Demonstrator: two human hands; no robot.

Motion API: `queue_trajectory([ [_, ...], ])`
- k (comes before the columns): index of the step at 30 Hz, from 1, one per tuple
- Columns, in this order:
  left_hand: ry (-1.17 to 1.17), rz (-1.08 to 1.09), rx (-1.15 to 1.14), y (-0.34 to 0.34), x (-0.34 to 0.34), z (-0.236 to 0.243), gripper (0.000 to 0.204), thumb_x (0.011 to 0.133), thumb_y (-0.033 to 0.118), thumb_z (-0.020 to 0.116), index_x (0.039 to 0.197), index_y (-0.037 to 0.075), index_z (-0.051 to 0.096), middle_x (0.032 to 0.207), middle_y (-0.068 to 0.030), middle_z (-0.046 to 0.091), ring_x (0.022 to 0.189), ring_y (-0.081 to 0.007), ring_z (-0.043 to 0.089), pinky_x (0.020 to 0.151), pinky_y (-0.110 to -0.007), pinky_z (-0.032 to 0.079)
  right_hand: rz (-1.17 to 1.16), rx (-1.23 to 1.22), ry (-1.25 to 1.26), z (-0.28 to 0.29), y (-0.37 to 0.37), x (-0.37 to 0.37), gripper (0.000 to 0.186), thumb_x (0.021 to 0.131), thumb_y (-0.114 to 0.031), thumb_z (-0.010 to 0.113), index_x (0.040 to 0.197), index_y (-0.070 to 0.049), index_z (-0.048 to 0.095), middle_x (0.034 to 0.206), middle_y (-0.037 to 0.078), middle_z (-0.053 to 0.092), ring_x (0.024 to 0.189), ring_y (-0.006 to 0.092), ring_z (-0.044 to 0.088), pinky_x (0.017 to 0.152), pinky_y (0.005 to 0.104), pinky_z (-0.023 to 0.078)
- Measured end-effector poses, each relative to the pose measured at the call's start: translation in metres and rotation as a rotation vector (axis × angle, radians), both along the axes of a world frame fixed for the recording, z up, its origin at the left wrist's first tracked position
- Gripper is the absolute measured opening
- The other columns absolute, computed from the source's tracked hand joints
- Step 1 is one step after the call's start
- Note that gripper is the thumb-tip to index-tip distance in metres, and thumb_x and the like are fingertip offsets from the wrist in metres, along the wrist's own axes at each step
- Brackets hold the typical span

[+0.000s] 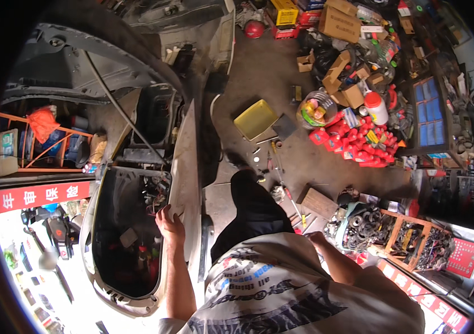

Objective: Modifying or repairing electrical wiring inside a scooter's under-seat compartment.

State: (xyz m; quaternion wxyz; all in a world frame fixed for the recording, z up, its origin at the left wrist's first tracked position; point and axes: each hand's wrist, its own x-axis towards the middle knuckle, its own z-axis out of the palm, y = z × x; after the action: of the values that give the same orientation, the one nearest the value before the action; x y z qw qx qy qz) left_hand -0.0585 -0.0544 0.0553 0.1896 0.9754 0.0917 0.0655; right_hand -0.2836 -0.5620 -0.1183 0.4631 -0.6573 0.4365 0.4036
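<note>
My left hand (170,225) is at the right rim of a deep, dark compartment (99,278) in a worn, light-coloured vehicle body. Its fingers are apart and I see nothing held in them. Inside the compartment are a small pale piece (128,237) and some red-topped items in shadow. A raised panel (103,61) stands over the far part of the vehicle, with a long thin rod (115,104) slanting beneath it. My right hand (317,239) is low beside my body, near a wooden block (318,203); its fingers are too hidden to read.
Hand tools (278,161) and a yellow tray (255,119) lie on the floor ahead. Many red bottles (359,145), a clear tub (316,109) and cardboard boxes (339,23) are heaped at far right. A wooden crate (415,236) of metal parts stands at right.
</note>
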Motion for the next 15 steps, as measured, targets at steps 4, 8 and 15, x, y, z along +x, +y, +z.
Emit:
queue_trajectory([
  [4, -0.045, -0.034, 0.04, -0.017, 0.009, 0.012, 0.038, 0.075, 0.0, 0.063, 0.112, 0.006, 0.059, 0.111, -0.0144, 0.059, 0.107, -0.0349, 0.052, 0.096, -0.044, 0.041, 0.282, -0.052, -0.068, -0.04, -0.015, -0.041, 0.027, 0.084, -0.028, 0.063, 0.081, -0.002, 0.067, 0.079, 0.012, 0.068, 0.075, 0.0225, 0.062, 0.065, 0.0397, 0.047],
  [8, -0.086, -0.072, -0.068, -0.04, 0.029, -0.005, 0.037, 0.075, 0.0, 0.062, 0.111, 0.006, 0.058, 0.109, -0.014, 0.058, 0.106, -0.0346, 0.052, 0.096, -0.044, 0.04, 0.446, -0.252, -0.382, -0.092, -0.08, -0.04, 0.02, 0.084, -0.023, 0.063, 0.085, -0.003, 0.067, 0.08, 0.012, 0.068, 0.075, 0.0237, 0.066, 0.065, 0.0367, 0.054],
  [15, -0.097, 0.085, 0.021, -0.015, -0.01, 0.028, 0.035, 0.076, -0.003, 0.059, 0.11, 0.007, 0.058, 0.106, -0.015, 0.058, 0.103, -0.0349, 0.052, 0.093, -0.044, 0.042, -0.035, -0.018, -0.11, 0.021, -0.076, 0.159, 0.015, 0.086, -0.008, 0.052, 0.091, -0.006, 0.066, 0.072, 0.009, 0.063, 0.054, 0.0239, 0.061, 0.045, 0.0356, 0.05],
])
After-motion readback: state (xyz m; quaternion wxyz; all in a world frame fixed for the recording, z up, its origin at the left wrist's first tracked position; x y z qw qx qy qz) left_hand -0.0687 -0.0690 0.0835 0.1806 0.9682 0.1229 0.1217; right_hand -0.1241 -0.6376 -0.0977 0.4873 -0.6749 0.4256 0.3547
